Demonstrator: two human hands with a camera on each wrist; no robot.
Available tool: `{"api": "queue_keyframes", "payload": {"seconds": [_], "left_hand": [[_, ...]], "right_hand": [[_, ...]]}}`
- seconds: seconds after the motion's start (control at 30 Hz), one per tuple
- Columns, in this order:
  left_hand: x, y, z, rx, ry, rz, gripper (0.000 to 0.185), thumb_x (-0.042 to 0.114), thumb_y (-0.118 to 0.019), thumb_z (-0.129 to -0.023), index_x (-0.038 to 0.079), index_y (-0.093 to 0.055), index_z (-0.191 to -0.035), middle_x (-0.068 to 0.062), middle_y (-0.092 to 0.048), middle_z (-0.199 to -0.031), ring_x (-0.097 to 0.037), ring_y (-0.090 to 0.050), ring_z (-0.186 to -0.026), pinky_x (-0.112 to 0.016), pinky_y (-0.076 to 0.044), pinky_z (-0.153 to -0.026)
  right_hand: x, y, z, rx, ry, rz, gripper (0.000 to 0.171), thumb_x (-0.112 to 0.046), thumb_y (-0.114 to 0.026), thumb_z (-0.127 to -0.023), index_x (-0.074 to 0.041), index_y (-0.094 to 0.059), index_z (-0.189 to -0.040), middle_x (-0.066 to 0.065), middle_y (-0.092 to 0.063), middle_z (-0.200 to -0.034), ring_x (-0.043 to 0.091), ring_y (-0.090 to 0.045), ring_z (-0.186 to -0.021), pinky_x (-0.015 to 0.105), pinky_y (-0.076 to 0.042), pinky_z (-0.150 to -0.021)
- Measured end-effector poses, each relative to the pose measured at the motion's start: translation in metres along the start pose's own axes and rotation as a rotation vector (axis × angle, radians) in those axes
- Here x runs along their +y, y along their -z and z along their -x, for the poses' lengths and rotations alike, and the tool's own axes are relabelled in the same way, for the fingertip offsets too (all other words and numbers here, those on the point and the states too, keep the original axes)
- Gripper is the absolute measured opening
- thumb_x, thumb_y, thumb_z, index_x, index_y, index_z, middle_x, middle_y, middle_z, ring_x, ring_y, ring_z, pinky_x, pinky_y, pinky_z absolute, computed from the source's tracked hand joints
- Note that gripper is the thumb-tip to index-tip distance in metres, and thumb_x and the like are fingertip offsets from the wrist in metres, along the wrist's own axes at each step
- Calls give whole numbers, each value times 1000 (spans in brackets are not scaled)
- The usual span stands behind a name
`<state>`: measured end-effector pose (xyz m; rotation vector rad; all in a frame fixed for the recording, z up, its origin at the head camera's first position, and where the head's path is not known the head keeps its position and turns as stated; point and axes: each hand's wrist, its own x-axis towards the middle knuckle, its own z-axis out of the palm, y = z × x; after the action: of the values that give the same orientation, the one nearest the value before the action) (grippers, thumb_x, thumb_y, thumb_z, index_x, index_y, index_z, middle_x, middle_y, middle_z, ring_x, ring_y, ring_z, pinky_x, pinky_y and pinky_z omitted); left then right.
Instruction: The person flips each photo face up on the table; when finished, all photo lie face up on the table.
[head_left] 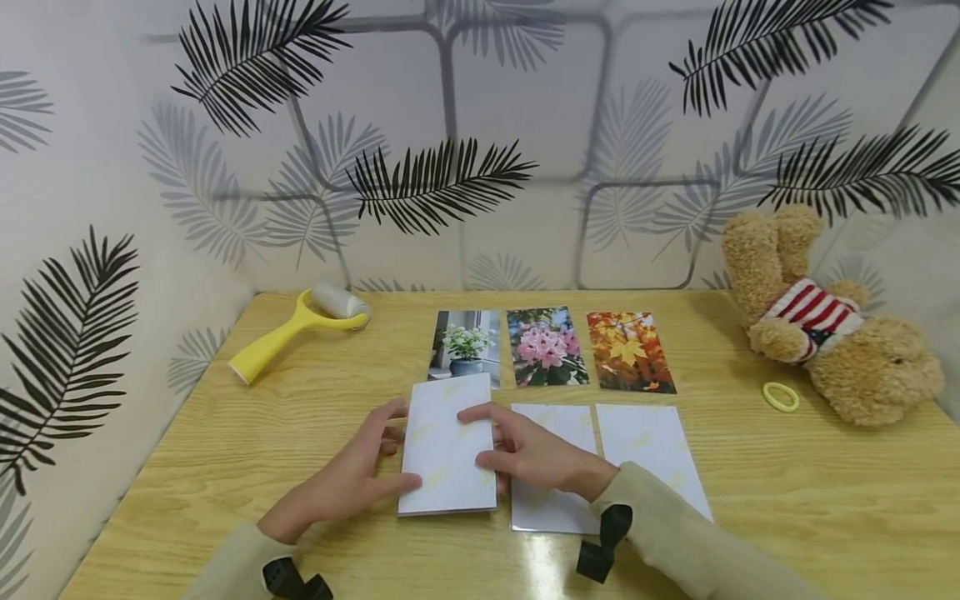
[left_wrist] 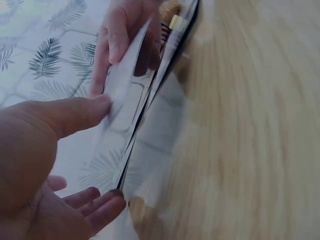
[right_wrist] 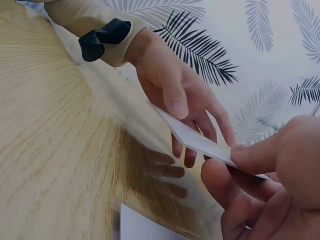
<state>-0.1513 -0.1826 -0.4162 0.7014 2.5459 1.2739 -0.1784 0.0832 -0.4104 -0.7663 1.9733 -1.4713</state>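
Both hands hold a small stack of photo cards [head_left: 448,446] with the white backs upward, tilted over the table. My left hand [head_left: 352,473] has it by the left side, thumb on top and fingers beneath. At the opposite edge, my right hand [head_left: 536,450] pinches the stack between thumb and fingers. In the left wrist view the cards [left_wrist: 122,82] fan slightly apart at the edges. Two white-backed cards lie flat on the table, one [head_left: 551,515] partly under my right hand and another [head_left: 648,446] beside it.
Behind lie three picture cards: a potted white plant [head_left: 465,343], pink blossoms [head_left: 546,346] and an autumn leaf [head_left: 630,352]. A yellow-handled lint roller [head_left: 288,337] is at left. On the right are a teddy bear [head_left: 817,321] and a yellow ring [head_left: 781,397].
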Motion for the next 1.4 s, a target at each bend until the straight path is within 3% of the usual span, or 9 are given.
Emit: {"api": "queue_keyframes", "payload": {"seconds": [0.2, 0.3, 0.43, 0.6, 0.77, 0.9, 1.03, 1.17, 1.4], "left_hand": [[0, 0, -3, -58, 76, 381, 87, 19, -59, -90, 6, 7, -146, -26, -40, -138, -26, -56, -113, -24, -49, -85], [0, 0, -3, -68, 105, 531, 79, 12, -55, -92, 7, 3, -147, -28, -42, -136, -20, -59, -109, -24, -50, -84], [2, -1, -3, -55, 110, 617, 67, 5, -51, -93, 4, -8, -145, -30, -44, -133, -14, -60, -105, -24, -50, -84], [1, 1, 0, -30, 114, 624, 65, 5, -51, -93, 3, -11, -144, -33, -44, -131, -13, -61, -103, -25, -50, -83], [3, 7, 2, -7, 184, 632, 67, 13, -53, -93, 13, -13, -146, -28, -44, -134, -16, -61, -103, -29, -51, -83], [10, 10, 3, -6, 186, 636, 69, 16, -54, -93, 14, -12, -147, -28, -42, -136, -17, -61, -101, -31, -52, -81], [17, 11, 3, -10, 160, 630, 69, 16, -53, -93, 12, -10, -148, -31, -40, -134, -17, -61, -99, -31, -52, -79], [20, 9, 2, -46, 151, 613, 67, 20, -49, -96, 12, -8, -148, -30, -41, -131, -16, -60, -98, -31, -51, -80], [29, 7, 3, -183, 123, 531, 57, 31, -31, -101, 15, -3, -149, -23, -35, -135, -20, -50, -113, -33, -44, -90]], "right_hand": [[0, -1, -1, -1, 4, -27, 51, -8, -54, -92, -20, -36, -137, 4, -55, -66, 17, -55, -52, 31, -49, -55], [0, -1, -1, 6, 14, -28, 51, -8, -55, -92, -19, -36, -137, 4, -55, -66, 16, -55, -52, 30, -48, -54], [2, -2, -1, 2, 30, -20, 50, -7, -53, -92, -15, -35, -138, 6, -59, -69, 17, -56, -53, 30, -48, -53], [2, -4, -3, -26, 16, 58, 49, -14, -52, -94, -21, -33, -138, 9, -59, -68, 17, -57, -55, 28, -48, -56], [-2, -6, -3, -69, -51, 143, 50, -20, -52, -94, -32, -31, -138, 6, -58, -62, 14, -53, -51, 24, -44, -54], [-6, -7, -2, -114, -94, 203, 47, -19, -49, -96, -29, -32, -138, 3, -57, -60, 11, -48, -48, 22, -40, -50], [-8, -9, -3, -129, -59, 210, 43, -17, -46, -97, -23, -34, -138, 6, -63, -71, 13, -52, -52, 22, -44, -52], [-9, -10, -7, -117, 0, 231, 40, -16, -46, -97, -21, -39, -136, 7, -68, -84, 14, -53, -51, 21, -44, -53], [-24, -2, -9, -90, 59, 255, 42, -22, -47, -97, -19, -39, -137, 9, -64, -101, 25, -60, -61, 25, -49, -61]]}}
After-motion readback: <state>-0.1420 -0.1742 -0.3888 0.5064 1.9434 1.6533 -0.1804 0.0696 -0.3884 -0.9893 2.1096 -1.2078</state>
